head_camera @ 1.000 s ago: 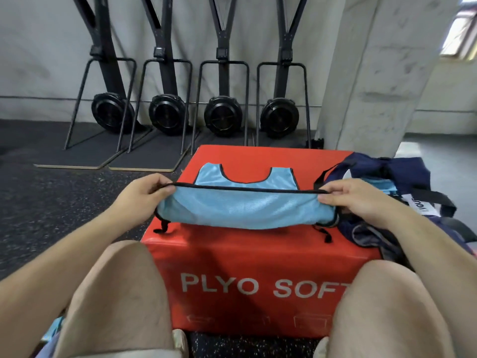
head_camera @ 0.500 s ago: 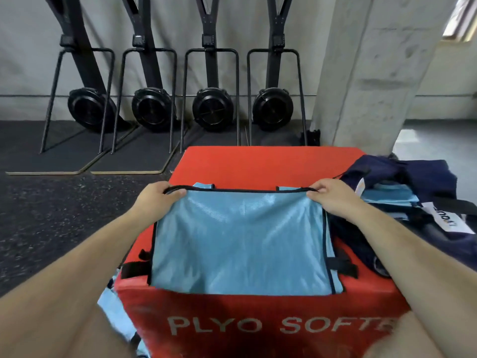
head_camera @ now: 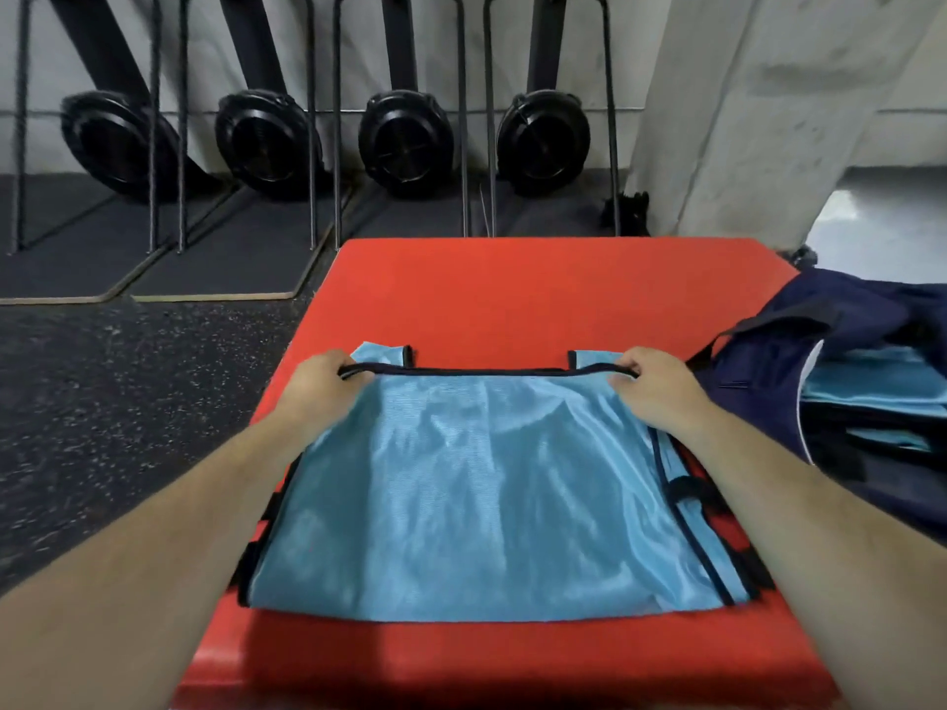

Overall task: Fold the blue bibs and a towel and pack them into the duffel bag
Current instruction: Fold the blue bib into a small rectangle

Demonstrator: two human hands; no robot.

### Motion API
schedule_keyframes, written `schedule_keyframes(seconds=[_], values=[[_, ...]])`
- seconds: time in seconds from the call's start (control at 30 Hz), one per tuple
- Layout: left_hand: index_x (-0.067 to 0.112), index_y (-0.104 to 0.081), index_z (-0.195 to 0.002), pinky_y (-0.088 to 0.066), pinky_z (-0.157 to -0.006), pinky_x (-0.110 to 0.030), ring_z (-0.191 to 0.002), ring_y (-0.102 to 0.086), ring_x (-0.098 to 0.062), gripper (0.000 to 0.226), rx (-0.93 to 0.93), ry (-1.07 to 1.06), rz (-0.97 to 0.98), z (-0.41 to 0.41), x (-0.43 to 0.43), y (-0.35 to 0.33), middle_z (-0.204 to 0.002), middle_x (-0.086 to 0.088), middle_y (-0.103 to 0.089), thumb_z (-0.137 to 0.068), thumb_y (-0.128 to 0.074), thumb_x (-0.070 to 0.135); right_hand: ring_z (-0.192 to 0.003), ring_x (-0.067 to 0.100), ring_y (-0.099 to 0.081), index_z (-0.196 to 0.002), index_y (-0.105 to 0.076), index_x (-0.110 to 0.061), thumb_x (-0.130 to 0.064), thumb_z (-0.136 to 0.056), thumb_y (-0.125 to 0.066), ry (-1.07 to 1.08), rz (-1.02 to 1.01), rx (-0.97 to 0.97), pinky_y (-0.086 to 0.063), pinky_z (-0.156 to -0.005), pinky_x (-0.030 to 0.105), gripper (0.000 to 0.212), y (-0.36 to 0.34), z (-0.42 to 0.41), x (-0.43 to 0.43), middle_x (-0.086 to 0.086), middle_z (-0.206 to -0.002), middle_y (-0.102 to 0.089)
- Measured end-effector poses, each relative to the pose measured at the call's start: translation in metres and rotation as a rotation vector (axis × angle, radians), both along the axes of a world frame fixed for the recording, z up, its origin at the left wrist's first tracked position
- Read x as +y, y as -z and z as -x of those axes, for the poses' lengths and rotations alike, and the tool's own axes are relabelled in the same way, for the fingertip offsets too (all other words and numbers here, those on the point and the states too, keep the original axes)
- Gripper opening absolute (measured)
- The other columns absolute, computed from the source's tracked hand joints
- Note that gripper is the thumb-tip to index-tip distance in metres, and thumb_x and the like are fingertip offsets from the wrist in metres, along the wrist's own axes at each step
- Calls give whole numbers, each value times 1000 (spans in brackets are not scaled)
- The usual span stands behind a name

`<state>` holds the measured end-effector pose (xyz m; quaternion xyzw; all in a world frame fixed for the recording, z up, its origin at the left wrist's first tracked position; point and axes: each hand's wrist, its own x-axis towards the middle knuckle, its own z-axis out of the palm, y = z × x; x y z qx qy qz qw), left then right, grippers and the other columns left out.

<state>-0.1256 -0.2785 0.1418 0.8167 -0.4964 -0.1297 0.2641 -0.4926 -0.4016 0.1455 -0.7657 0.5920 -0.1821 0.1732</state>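
Head view: a blue bib (head_camera: 487, 499) lies folded flat on the red box (head_camera: 512, 294). The left hand (head_camera: 320, 389) and right hand (head_camera: 653, 389) each pinch its far black-trimmed corners. The duffel bag (head_camera: 799, 361) sits open to the right, touching the box, blue fabric inside.

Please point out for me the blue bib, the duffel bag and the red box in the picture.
blue bib (head_camera: 487, 494), head view, middle of its top layer.
duffel bag (head_camera: 768, 381), head view, navy side panel near the strap.
red box (head_camera: 512, 299), head view, bare top surface beyond the bib.
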Motion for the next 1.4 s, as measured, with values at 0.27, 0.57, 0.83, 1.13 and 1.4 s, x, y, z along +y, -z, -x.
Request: schedule_keyframes(seconds=[0.27, 0.57, 0.83, 1.13, 1.4], values=[[11, -55, -81, -33, -50, -30, -60, -47, -20, 7, -1, 70, -5, -2, 2, -1, -73, -8, -57, -87, -56, 12, -73, 12, -55, -81, -64, -14, -17, -89, -49, 83, -23, -58, -40, -59, 27, 17, 1, -1, -6, -1, -79, -64], [13, -50, -91, -31, -49, -34, -61, -51, -25, 17, -62, -6, 118, -9, -16, 6, -73, -6, -57, -100, -50, 28, -77, 30, -60, -100, -60, -22, -23, -97, -46, 165, 93, -97, -48, -68, 36, 15, 9, -3, -16, 5, -84, -66], [18, -59, -116, -40, -94, -43, -117, -45, -37, 33, -136, -152, 30, -5, -43, 22, -117, -12, -52, -94, -60, 42, -87, 41, -57, -111, -61, -13, -26, -100, -48, 241, 149, 23, -47, -80, 41, 22, 21, -19, -23, 19, -113, -51], [24, -59, -99, -36, -56, -26, -72, -51, -17, 10, 191, -66, 224, -13, -42, 12, -101, -12, -57, -92, -63, 19, -95, 45, -58, -111, -62, -8, -25, -98, -52, 256, 94, 59, -51, -85, 45, 23, 23, -21, -29, 22, -116, -46], [7, -64, -105, -40, -43, -11, -61, -48, -10, 26, 572, -201, 338, -6, -41, 0, -85, 4, -57, -84, -68, -7, -93, 42, -59, -109, -65, -11, -22, -97, -51, 243, 64, 40, -53, -85, 45, 21, 20, -20, -27, 19, -116, -47]])
